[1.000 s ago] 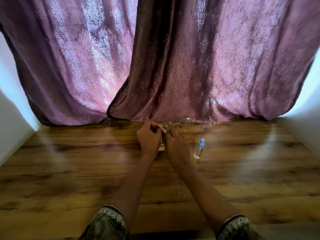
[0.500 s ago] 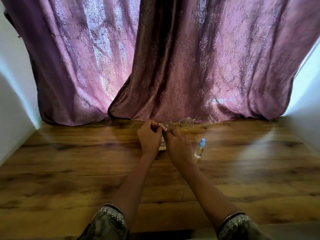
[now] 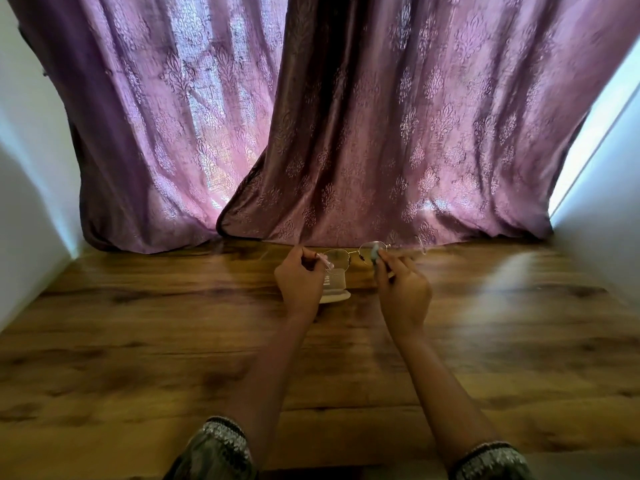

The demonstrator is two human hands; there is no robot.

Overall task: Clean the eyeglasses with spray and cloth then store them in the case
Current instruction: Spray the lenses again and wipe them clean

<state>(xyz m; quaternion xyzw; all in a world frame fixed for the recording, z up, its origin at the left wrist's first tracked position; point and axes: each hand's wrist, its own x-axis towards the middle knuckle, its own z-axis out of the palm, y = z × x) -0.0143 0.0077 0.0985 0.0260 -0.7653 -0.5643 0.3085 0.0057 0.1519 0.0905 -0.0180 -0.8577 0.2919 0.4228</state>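
Thin gold-rimmed eyeglasses [image 3: 353,253] are held up above the wooden table [image 3: 138,341], in front of the purple curtain. My left hand [image 3: 299,285] pinches their left temple, which has a pink tip. My right hand [image 3: 403,292] is closed around the small clear spray bottle [image 3: 375,253]. Its light-blue cap sits right at the right lens, and my fingers mostly hide its body. A pale object [image 3: 335,289], perhaps the case or the cloth, lies on the table under the glasses, partly behind my left hand.
A patterned purple curtain [image 3: 346,133] hangs along the table's far edge and bunches onto the wood. White walls [image 3: 31,202] close in on the left and right. Bare wood stretches between my forearms and the near edge.
My right hand left the glasses, moved right and took the spray bottle off the table, raising it to the right lens. My left hand now holds the glasses alone. The camera tilted slightly.
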